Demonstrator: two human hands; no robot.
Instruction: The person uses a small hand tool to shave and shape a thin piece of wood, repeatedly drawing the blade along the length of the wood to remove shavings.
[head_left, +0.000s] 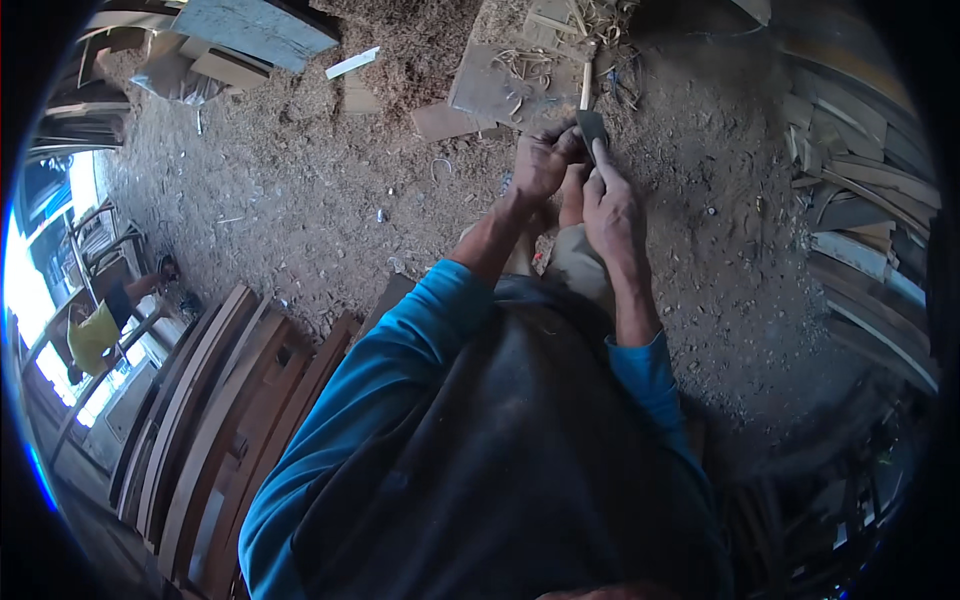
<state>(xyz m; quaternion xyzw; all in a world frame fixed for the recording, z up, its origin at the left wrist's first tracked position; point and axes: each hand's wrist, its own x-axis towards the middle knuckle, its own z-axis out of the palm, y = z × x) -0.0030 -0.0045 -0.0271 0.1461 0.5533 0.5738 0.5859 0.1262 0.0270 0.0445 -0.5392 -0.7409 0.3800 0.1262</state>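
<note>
My left hand [541, 165] is closed, its fingertips pinched at the lower left edge of a dark grey flat piece [592, 127]. My right hand [612, 208] grips the same piece from the right, with one finger laid along its edge. The piece is thin and roughly rectangular; I cannot tell whether it is a blade or a sheet. Just beyond its upper end a pale wooden stick [586, 88] points away from me. Whether the stick touches the piece is unclear. Both hands are held out in front of my knees, above the floor.
A wooden board [480, 85] with curled shavings [530, 68] lies ahead. Curved planks [215, 410] are stacked at the left, more timber [865, 250] at the right. A bluish panel [255, 30] lies far left. Another person in a yellow top [92, 338] is at the left edge.
</note>
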